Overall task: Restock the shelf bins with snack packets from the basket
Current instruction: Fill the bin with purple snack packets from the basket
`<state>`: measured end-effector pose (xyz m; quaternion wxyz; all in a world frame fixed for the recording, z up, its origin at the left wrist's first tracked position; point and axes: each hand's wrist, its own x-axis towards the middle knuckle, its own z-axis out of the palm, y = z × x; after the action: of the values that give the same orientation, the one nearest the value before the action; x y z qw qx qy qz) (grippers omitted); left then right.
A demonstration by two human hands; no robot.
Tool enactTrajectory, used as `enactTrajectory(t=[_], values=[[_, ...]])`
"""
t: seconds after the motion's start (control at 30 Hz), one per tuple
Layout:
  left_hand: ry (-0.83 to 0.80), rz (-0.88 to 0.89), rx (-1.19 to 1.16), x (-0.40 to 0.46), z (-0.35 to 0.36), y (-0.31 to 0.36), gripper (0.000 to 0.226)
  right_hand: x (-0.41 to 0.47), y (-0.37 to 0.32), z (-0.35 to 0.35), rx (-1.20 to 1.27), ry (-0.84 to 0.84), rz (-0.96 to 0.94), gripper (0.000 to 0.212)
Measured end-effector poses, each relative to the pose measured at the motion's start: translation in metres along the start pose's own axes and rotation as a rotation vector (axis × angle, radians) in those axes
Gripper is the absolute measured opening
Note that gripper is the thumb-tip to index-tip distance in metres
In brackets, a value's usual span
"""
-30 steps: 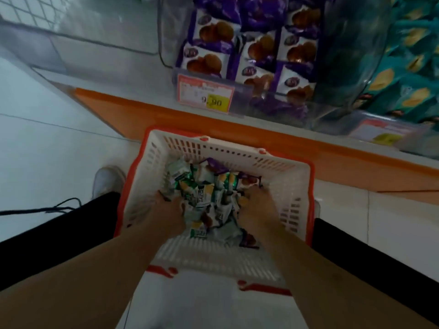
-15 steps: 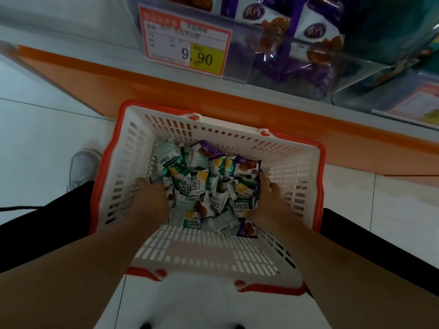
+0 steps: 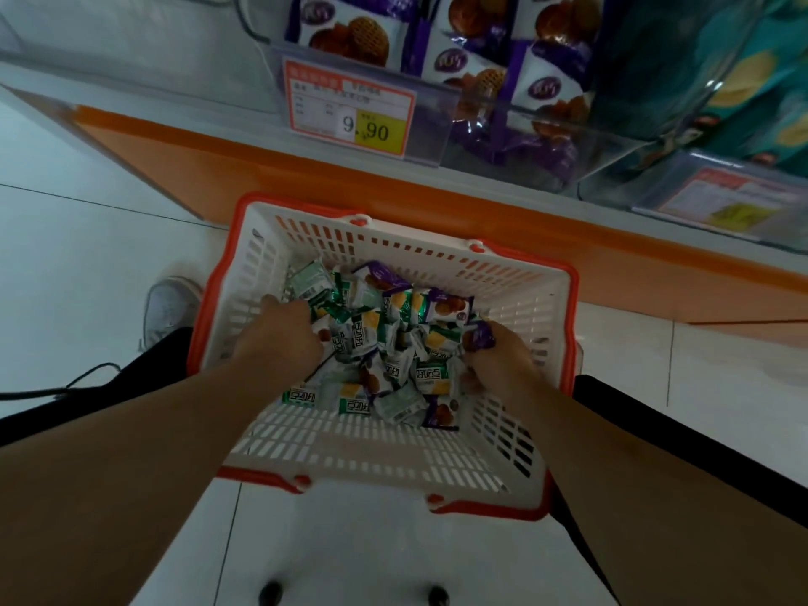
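Packets are being picked from the basket.
A purple packet (image 3: 480, 335) is pinched by the right hand (image 3: 498, 365); green packets (image 3: 350, 338) are gripped by the left hand (image 3: 280, 338). They look light, soft and slippery, best held by the middle, in the basket (image 3: 384, 457) below the bins (image 3: 516, 120).

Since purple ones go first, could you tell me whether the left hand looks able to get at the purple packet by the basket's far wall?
Probably yes: the left hand is already in the basket, and the purple packet lies uncovered atop the pile just beyond it.
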<state>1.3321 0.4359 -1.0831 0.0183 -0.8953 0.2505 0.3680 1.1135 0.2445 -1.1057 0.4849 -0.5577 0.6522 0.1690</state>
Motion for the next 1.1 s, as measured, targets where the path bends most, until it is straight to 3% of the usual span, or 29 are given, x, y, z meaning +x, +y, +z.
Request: enactTrajectory(t=[0.17, 0.33, 0.47, 0.6, 0.67, 0.8, 0.9, 0.93, 1.1], values=[[0.043, 0.033, -0.108, -0.014, -0.024, 0.005, 0.012, -0.018, -0.016, -0.024, 0.208, -0.041, 0.122, 0.027], [-0.047, 0.08, -0.381, -0.037, -0.066, 0.022, 0.012, -0.06, -0.033, -0.041, 0.391, -0.152, 0.107, 0.017], [-0.084, 0.17, -0.548, -0.08, -0.123, 0.045, 0.009, -0.123, -0.069, -0.066, 0.481, -0.338, -0.066, 0.024], [-0.066, 0.206, -0.86, -0.132, -0.173, 0.056, 0.012, -0.193, -0.114, -0.098, 0.522, -0.433, -0.298, 0.017], [-0.018, 0.227, -0.994, -0.155, -0.197, 0.062, 0.011, -0.226, -0.134, -0.116, 0.569, -0.458, -0.405, 0.023], [0.06, 0.248, -1.252, -0.177, -0.234, 0.081, 0.007, -0.269, -0.169, -0.141, 0.615, -0.349, -0.556, 0.04], [0.142, 0.282, -1.314, -0.171, -0.252, 0.103, 0.01, -0.281, -0.194, -0.154, 0.532, -0.113, -0.707, 0.008], [0.159, 0.304, -1.318, -0.169, -0.256, 0.11, 0.012, -0.28, -0.202, -0.158, 0.512, -0.039, -0.764, 0.007], [0.233, 0.326, -1.266, -0.132, -0.259, 0.139, 0.032, -0.248, -0.234, -0.162, 0.493, 0.169, -0.873, 0.028]])
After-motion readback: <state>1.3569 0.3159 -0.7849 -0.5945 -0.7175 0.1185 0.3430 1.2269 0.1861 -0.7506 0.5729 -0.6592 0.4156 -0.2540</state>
